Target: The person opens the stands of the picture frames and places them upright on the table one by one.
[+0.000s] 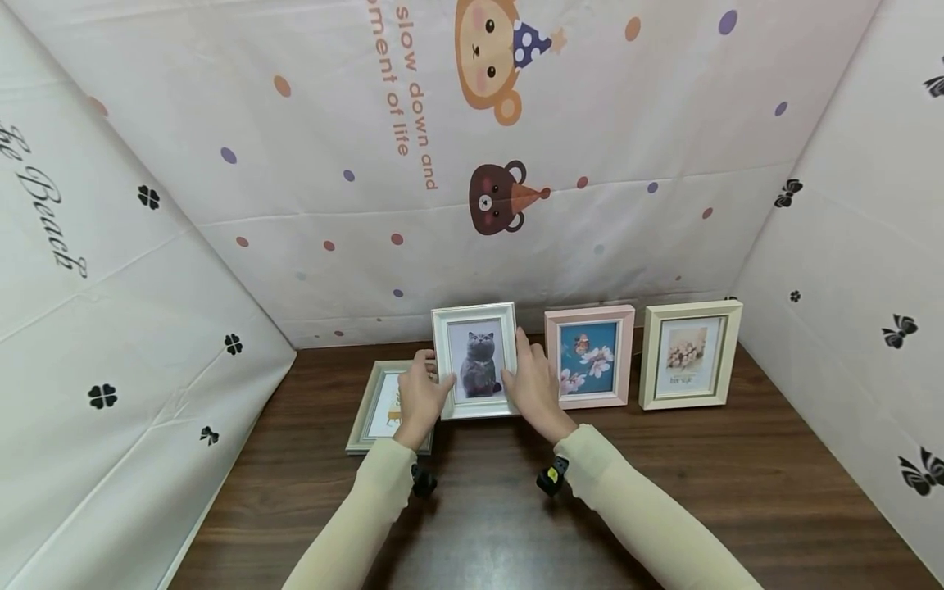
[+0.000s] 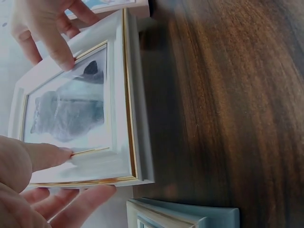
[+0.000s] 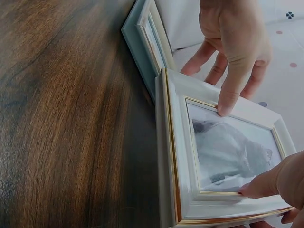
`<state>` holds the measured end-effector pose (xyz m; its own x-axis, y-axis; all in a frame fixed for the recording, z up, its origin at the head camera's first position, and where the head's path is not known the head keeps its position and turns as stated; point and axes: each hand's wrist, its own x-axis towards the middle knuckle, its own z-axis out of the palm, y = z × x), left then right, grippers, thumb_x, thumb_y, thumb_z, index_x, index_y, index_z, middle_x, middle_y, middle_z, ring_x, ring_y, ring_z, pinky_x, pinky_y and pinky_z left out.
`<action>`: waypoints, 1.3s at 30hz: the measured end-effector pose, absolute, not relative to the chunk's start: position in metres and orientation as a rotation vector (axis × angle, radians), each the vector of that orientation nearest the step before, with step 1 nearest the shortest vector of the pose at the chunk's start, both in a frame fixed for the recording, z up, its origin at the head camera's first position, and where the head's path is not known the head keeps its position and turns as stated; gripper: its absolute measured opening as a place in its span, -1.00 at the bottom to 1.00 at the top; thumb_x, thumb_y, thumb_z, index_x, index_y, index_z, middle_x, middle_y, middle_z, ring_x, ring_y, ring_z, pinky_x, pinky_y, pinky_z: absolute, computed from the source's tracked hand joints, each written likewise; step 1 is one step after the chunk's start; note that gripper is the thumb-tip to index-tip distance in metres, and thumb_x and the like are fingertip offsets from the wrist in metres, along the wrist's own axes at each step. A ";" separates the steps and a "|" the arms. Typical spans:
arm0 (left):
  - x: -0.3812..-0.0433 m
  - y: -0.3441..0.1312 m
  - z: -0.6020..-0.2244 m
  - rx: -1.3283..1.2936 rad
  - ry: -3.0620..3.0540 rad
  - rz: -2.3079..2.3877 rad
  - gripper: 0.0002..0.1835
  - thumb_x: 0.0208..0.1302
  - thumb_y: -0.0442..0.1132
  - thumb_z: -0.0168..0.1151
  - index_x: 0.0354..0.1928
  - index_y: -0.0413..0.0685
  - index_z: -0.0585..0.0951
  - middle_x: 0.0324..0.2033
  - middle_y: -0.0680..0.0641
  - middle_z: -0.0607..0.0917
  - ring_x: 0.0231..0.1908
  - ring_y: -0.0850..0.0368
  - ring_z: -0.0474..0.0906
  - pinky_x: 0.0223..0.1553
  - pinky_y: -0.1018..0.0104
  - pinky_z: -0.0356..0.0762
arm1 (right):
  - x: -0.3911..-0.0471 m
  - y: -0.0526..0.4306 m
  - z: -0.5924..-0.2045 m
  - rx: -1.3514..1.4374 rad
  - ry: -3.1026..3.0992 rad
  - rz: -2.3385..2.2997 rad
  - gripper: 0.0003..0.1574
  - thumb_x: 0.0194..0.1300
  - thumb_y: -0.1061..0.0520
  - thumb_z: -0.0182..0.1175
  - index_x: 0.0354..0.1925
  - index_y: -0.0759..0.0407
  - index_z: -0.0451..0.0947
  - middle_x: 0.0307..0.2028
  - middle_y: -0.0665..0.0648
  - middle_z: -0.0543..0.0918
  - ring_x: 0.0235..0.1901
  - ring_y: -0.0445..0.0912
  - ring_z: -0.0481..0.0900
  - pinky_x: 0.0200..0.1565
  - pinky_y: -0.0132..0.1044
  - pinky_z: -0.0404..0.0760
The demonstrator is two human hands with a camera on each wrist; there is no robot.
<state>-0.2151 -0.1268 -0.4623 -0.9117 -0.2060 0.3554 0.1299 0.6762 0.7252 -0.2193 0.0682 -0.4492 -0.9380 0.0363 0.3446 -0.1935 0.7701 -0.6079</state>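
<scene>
"Left hand [image 1: 425,393], right hand [image 1: 537,389]: how do we enter them?"

"Both partly closed, each pinching one side of the white frame [image 1: 475,409], thumb in front. We list that frame, with cat picture [image 1: 480,365], as upright at the brown table [image 1: 487,524]; whether its base touches, we cannot tell."

"Its neighbours?"

"Grey-green frame [image 1: 379,410], lying flat to the left; pink frame [image 1: 592,358], then cream frame [image 1: 689,358], both standing to the right, before the dotted backdrop [image 1: 627,106]."
</scene>
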 end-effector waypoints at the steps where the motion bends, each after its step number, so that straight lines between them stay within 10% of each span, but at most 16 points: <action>1: -0.215 -0.127 -0.463 0.053 -2.467 -1.125 -0.45 0.16 -0.27 0.55 0.17 -0.23 0.58 -0.22 -0.21 0.77 -0.33 -0.07 0.72 -0.28 -0.02 0.68 | -0.220 0.068 -0.449 0.119 -2.622 0.956 0.01 0.26 0.17 0.44 0.55 0.16 0.20 0.11 0.43 0.57 -0.13 0.32 0.64 -0.22 0.20 0.66; 39: -0.202 -0.132 -0.448 0.017 -2.384 -1.286 -0.49 0.10 -0.36 0.58 0.11 -0.18 0.62 -0.30 -0.11 0.77 -0.33 -0.04 0.75 -0.26 0.02 0.71 | -0.229 0.071 -0.443 0.174 -2.616 0.964 -0.12 0.37 0.18 0.26 0.55 0.17 0.18 0.12 0.37 0.55 -0.16 0.26 0.63 -0.27 0.13 0.63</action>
